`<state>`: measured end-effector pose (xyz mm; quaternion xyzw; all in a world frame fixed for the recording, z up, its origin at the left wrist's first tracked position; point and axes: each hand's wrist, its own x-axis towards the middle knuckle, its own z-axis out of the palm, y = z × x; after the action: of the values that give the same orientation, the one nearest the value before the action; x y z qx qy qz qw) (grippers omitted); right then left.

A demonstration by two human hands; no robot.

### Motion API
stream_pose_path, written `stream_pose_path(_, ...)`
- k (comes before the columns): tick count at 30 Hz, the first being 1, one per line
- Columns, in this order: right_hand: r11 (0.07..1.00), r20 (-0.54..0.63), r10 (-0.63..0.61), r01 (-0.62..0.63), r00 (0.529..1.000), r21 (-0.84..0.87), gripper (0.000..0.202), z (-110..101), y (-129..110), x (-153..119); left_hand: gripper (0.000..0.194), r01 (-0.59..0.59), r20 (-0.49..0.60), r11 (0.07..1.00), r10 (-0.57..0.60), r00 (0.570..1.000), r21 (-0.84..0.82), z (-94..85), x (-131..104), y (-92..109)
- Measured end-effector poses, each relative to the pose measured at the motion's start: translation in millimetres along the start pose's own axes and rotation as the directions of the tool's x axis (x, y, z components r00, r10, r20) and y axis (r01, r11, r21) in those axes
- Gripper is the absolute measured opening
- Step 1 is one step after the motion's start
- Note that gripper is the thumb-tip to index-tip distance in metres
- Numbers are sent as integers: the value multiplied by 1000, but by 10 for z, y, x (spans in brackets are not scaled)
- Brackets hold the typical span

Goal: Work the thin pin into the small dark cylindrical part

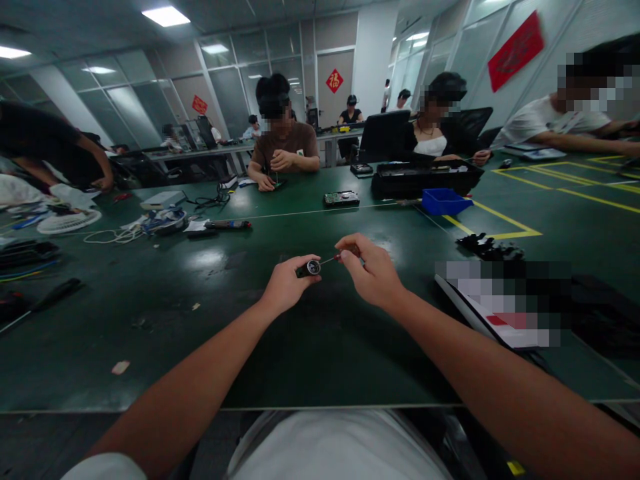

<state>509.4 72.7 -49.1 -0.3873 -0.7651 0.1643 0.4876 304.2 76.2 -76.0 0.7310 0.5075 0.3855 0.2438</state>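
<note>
My left hand [287, 285] is closed around a small dark cylindrical part [309, 269], whose round end with a pale rim faces right. In my right hand [373, 270] is a thin screwdriver [337, 257] with a reddish handle, pinched between thumb and fingers. Its metal shaft points left, and the tip is at or close to the round end of the part; whether they touch I cannot tell. Both hands are above the green table [320, 360], and fingers hide most of the part.
Ahead lie a hard drive [341, 199], a blue bin [445, 201] and a black tray [427, 179]. A dark handheld tool [227, 227] and cables [163, 221] are to the left. Right of my arm are a white-covered item [493, 310] and black pieces [490, 247]. A person [285, 140] works opposite.
</note>
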Motion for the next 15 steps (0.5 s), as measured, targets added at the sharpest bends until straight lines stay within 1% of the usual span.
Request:
stream_pose_path(2,999,4,28,-28,1000,-20,16,-2,-15,6,43,2,13,1000,-2,1000,6,1,-6,16)
stream_pose_path(5,995,-36,91,-92,995,-37,25,-4,-35,16,42,-18,34,1000,18,999,16,13,-13,14)
stream_pose_path(8,994,-60,110,-110,992,8,21,20,-16,11,42,-29,33,999,28,999,16,21,-10,-12)
stream_pose_path(11,983,-80,136,-124,987,138,18,78,44,5,42,4,3,1000,-4,1000,15,9,0,-18)
stream_pose_path(13,951,-118,195,-158,974,265,17,121,97,18,43,25,-11,999,-25,1000,20,-8,4,-3)
stream_pose_path(15,902,-140,281,-212,949,376,21,152,164,47,43,8,-13,1000,-8,1000,20,-23,4,13)
